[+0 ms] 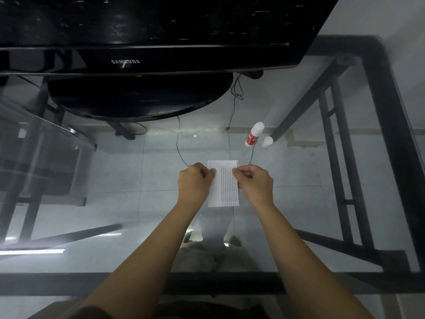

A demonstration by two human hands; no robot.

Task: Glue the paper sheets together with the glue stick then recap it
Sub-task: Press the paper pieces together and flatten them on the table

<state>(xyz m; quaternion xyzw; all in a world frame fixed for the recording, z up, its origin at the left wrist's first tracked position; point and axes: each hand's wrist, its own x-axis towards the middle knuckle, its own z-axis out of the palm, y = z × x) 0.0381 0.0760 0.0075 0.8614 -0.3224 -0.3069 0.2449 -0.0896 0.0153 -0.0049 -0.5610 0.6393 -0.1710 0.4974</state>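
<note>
Head view: both hands pinch the sheets point(223, 184) on the glass worktop point(138, 169), left hand point(195, 180) on the left edge, right hand point(253, 181) on the right, fingers curled tight. Looks like pressing the join. Next, likely recapping: glue stick point(254, 134) and cap point(267, 142) lie just beyond.

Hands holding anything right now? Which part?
Both hands pinch the paper sheets near the top: left hand at the left edge, right hand at the right edge.
</note>
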